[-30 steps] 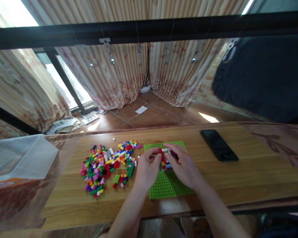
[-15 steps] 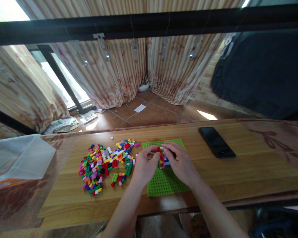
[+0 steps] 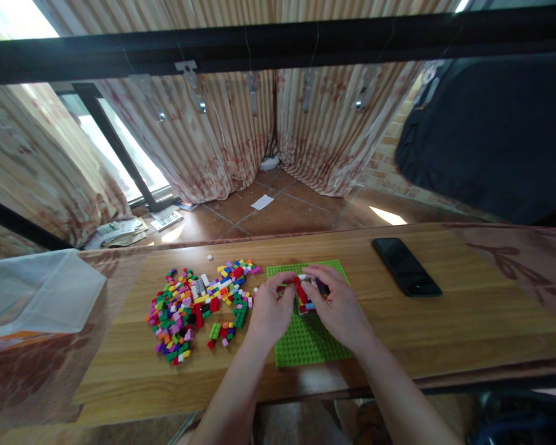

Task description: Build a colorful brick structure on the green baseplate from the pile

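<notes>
A green studded baseplate (image 3: 306,343) lies on the wooden table (image 3: 467,321). On its far half stands a small brick build (image 3: 304,296) of red, white and blue pieces. My left hand (image 3: 269,312) curls against the build's left side, fingertips pinched at its top. My right hand (image 3: 340,309) wraps the right side, fingers bent over the top. Much of the build is hidden between the two hands. A heap of loose coloured bricks (image 3: 197,306) lies just left of the baseplate.
A black phone (image 3: 406,266) lies face up on the table to the right. A clear plastic tub (image 3: 32,296) sits at the far left. A black bar (image 3: 278,46) crosses overhead. Curtains and tiled floor lie beyond the table's far edge.
Both hands stay on the brick build with only slight finger shifts. The view has tilted a little, so everything sits slightly higher in the picture than a second ago.
</notes>
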`<state>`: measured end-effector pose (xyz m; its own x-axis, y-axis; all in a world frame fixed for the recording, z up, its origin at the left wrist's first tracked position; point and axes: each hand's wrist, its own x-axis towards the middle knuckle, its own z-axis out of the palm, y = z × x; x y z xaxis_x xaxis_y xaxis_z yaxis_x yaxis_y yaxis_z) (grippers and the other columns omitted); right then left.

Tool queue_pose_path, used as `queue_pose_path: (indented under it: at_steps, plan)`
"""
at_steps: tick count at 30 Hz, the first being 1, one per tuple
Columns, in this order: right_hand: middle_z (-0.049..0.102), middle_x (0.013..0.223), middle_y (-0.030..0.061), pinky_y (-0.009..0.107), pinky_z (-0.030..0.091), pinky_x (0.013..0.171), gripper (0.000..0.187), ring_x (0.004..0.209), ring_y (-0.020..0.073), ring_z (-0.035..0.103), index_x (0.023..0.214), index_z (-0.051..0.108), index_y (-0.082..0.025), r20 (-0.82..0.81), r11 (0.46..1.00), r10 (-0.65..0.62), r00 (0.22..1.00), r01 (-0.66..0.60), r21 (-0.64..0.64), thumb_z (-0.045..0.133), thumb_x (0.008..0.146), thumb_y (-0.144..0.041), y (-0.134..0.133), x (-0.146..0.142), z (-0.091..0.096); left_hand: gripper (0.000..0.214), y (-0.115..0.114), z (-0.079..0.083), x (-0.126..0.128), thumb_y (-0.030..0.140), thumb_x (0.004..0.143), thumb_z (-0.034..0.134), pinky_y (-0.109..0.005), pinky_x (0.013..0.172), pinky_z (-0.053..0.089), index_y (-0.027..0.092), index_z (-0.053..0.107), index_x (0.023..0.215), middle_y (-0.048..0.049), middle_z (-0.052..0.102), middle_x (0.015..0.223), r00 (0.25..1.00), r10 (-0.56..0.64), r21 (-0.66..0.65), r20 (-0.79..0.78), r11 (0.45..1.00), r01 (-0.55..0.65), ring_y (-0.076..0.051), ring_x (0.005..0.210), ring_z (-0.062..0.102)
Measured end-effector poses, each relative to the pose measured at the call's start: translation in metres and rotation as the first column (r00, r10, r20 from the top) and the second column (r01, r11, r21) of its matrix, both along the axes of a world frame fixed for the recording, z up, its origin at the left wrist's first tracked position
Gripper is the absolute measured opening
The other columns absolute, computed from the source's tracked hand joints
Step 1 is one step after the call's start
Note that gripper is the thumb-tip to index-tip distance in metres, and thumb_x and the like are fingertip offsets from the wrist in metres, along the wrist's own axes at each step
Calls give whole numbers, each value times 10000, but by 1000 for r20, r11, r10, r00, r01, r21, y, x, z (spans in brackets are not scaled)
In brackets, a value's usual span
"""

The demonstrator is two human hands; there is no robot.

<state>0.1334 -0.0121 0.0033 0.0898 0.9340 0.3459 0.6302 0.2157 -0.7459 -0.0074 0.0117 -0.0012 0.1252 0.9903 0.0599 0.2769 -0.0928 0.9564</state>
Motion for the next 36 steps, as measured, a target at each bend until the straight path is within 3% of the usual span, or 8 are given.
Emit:
queue_pose_path:
  at_steps: [5,12,36]
  plan:
    - [618,1142,99,433,415,984,183,1100,240,565,930,693,-214,-82,992,-121,989,122,11,597,826,-331,-1,3,-1,227,-3,2,-4,212,815,548,-247,663,478,147,723,945,-66,728,858,998,70,-29,5,997,-70,-166,750,641]
    - [621,1090,87,444,416,961,148,1064,246,583,782,706,-221,-128,983,-180,975,182,5,632,792,-349,0,4,-1,170,-4,4,-2,244,794,595,-231,615,458,153,717,870,-37,700,761,994,29,-29,109,999,-26,-139,661,603]
    - [648,1034,62,450,419,958,111,1079,248,570,730,716,-256,-117,995,-79,990,71,-68,649,776,-331,0,0,-4,109,-8,10,4,175,699,656,-197,571,435,133,677,797,1,652,675,960,53,-152,273,988,-12,-103,601,561]
